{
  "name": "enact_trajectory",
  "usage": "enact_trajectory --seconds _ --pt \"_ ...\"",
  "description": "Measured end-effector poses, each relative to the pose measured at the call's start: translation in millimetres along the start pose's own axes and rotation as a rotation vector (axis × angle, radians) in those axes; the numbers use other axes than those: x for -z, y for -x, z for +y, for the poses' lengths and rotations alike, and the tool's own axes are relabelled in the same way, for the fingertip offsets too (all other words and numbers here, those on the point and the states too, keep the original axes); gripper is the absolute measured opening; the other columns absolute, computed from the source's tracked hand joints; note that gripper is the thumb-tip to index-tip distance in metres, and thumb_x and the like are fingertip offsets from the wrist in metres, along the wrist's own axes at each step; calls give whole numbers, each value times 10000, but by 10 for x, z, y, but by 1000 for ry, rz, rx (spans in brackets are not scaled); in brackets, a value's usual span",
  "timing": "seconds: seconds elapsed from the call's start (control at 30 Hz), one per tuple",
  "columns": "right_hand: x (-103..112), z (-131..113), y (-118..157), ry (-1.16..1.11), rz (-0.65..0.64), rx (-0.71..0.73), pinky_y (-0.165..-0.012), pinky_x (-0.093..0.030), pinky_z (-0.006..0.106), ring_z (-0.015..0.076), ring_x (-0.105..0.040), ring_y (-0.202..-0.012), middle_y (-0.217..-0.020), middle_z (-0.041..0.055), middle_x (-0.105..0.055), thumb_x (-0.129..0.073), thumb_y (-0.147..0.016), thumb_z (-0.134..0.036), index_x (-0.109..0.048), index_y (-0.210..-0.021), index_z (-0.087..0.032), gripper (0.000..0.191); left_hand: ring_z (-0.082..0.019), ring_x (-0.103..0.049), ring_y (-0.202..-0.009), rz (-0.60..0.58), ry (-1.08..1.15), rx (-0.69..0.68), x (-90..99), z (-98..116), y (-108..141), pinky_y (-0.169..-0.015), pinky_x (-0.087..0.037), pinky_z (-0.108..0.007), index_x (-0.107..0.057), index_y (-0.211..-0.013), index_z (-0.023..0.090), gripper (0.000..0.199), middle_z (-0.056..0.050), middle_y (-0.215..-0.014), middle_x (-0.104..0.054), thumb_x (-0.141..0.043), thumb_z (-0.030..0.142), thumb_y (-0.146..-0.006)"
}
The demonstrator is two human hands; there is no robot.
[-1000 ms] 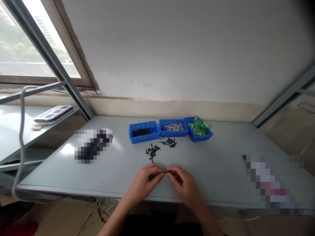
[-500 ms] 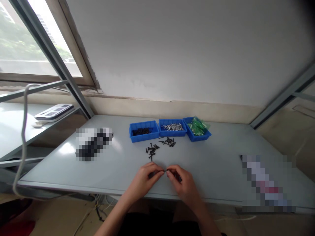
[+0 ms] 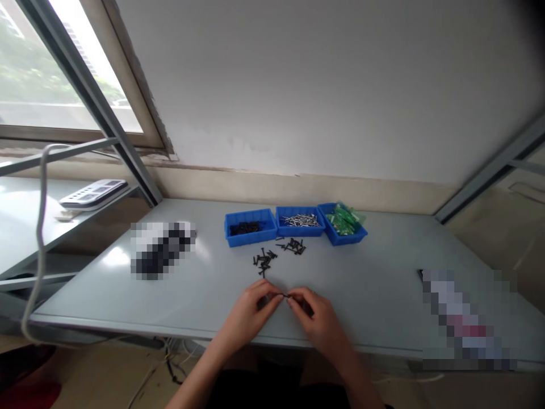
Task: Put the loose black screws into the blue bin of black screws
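Nearest, at the front edge of the grey table [image 3: 128,301], the left hand [image 3: 251,312] and the right hand [image 3: 317,318] are brought together, fingertips almost touching. Between them a small dark screw [image 3: 286,296] is pinched, the fingers of each hand closed on one end of it just above the tabletop; it is too small for more to be made out, though it appears to be 1 piece.

Just beyond the hands, 2 loose heaps of black screws are seen on the bare table: a nearer heap [image 3: 264,262] and a farther heap [image 3: 292,246], close together but apart.

Behind these, 3 blue trays are lined up side by side. Dark screws are held in the left tray [image 3: 249,226], silver nails in the middle tray [image 3: 299,221], and green plastic pieces in the right tray [image 3: 343,223], some of them standing above its rim.

Farther left, a white power strip [image 3: 93,193] is laid on a lower shelf [image 3: 21,221] below the window [image 3: 46,74].
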State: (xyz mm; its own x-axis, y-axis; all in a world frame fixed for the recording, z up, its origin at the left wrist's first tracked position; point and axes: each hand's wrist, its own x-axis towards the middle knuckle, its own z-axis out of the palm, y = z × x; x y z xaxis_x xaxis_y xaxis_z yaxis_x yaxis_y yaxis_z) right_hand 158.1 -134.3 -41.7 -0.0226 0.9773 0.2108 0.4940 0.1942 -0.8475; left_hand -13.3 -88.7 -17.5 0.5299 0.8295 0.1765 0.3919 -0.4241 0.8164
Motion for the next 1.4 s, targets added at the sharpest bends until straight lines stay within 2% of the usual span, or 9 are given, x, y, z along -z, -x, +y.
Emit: enact_trajectory --seconds 0.17,0.27,0.47,0.8,0.97,1.13,1.2,1.3,1.4 --pt "-23 -17 -12 36 -71 39 -700 -445 271 165 -591 -729 -787 22 -649 -487 -870 -227 -596 -856 -202 112 -152 -557 -811 -11 7 15 4 -1 -2 -754 -430 -260 -611 -805 165 183 -29 -829 -594 -494 268 -899" --pt "-3 -23 -5 5 -47 24 -678 -437 255 154 -586 -715 -783 13 -644 -489 -872 -231 -588 -886 -203 103 -150 -555 -817 -13 -9 13 8 9 -3 -759 -430 -261 -610 -816 169 184 -27 -832 -594 -483 268 -905" --pt "39 -35 3 -63 5 23 -636 -420 213 126 -584 -710 -781 -3 -638 -473 -889 -251 -570 -880 -198 110 -160 -544 -829 -154 -112 -61 -16 3 15 -745 -435 -258 -612 -812 181 137 -27 -830 -586 -520 255 -880" --pt "27 7 50 -36 29 88 -662 -429 224 128 -567 -699 -784 2 -642 -528 -864 -282 -594 -919 -203 117 -147 -565 -842 -108 -85 -65 -33 5 27 -762 -446 -249 -632 -838 190 146 -25 -854 -599 -510 249 -891" --pt "36 -14 30 -73 25 24 -617 -428 218 125 -556 -668 -751 -4 -624 -516 -864 -288 -566 -1027 -202 191 -149 -575 -805 40 -129 -54 100 0 -54 -746 -457 -256 -618 -837 183 179 -27 -829 -610 -474 270 -899" --pt "45 -51 9 -61 -39 -11 -603 -421 220 127 -553 -674 -771 2 -623 -502 -867 -283 -562 -1045 -200 206 -214 -580 -854 336 -535 43 626 -70 -595 -748 -458 -312 -628 -871 190 195 -47 -855 -631 -480 316 -880" --pt "45 -63 8 -36 -56 -21 -625 -428 230 134 -562 -696 -790 10 -629 -495 -869 -281 -574 -1034 -201 200 -257 -560 -943 416 -750 80 793 -100 -770 -804 -443 -348 -614 -997 189 222 -71 -950 -623 -495 330 -874" --pt "43 -74 9 -25 -43 -31 -652 -443 240 142 -579 -722 -811 22 -642 -486 -872 -284 -589 -1018 -200 197 -277 -548 -987 430 -913 81 839 -142 -796 -811 -438 -352 -529 -1179 172 350 -101 -1041 -593 -499 343 -875" --pt "42 -73 7 -39 -36 -16 -682 -457 244 145 -597 -741 -826 26 -660 -486 -872 -279 -603 -1004 -197 194 -257 -569 -942 324 -902 101 703 -194 -617 -771 -443 -327 -594 -1052 203 239 -72 -967 -616 -453 316 -897"
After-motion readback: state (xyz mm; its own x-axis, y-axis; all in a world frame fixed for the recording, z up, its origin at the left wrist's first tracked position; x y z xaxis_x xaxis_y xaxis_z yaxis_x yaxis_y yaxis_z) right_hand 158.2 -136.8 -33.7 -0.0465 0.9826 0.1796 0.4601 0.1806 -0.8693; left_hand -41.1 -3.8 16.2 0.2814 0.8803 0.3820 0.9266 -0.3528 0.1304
